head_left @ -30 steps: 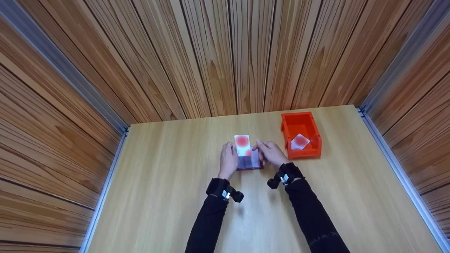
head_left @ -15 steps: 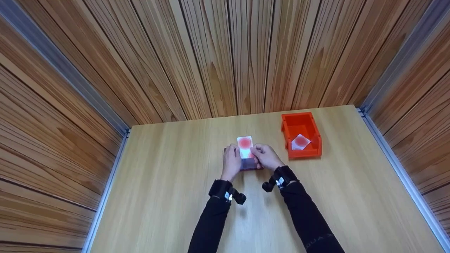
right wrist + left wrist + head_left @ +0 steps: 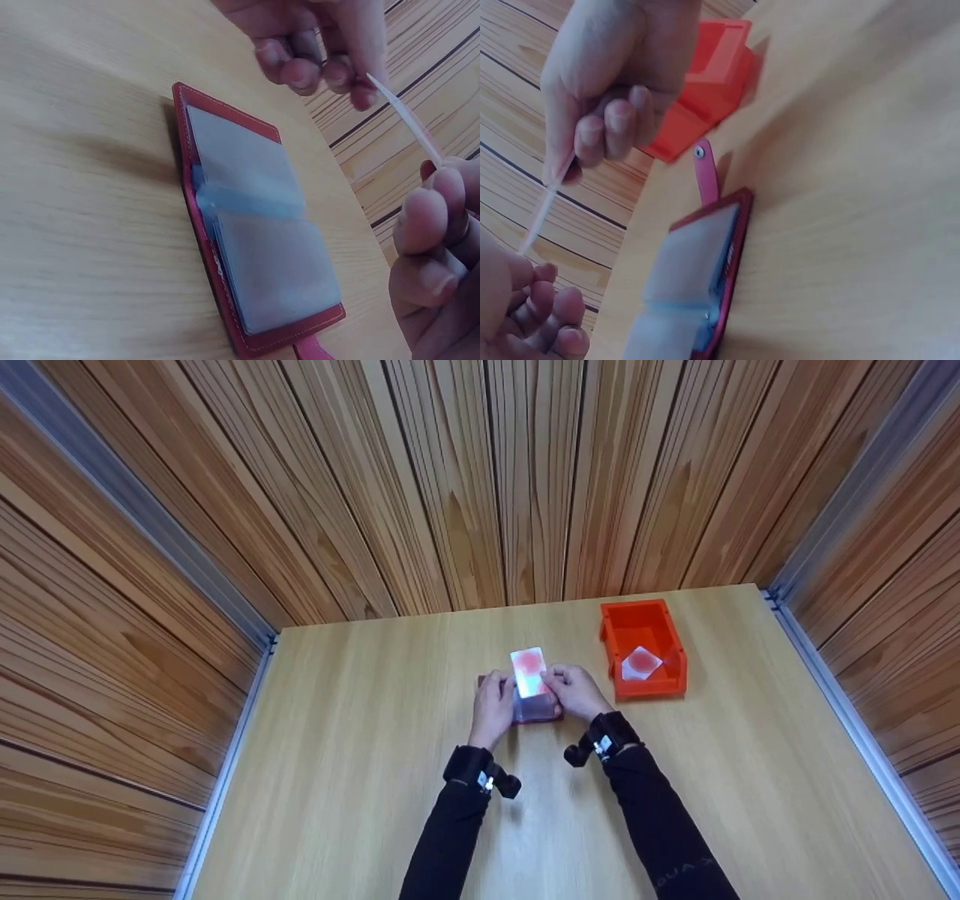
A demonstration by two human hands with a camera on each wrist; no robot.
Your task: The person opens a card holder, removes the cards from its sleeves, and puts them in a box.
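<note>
Head view: both hands hold one white card with a red dot (image 3: 529,671) above the open red card holder (image 3: 536,711), which lies mid-table. The left hand (image 3: 493,706) pinches the card's left edge, the right hand (image 3: 574,692) its right edge. To the right, well apart, an orange bin (image 3: 642,649) contains another card (image 3: 640,663).

Left wrist view: the card (image 3: 546,204) shows edge-on, held in the fingertips above the holder (image 3: 697,281). Risk: a thin edge grip may slip, dropping the card.

Right wrist view: the holder's clear sleeves (image 3: 259,225) lie flat and closed. Risk: the card may catch on a sleeve mouth and bend, or push the unrestrained holder along the table (image 3: 90,225).
</note>
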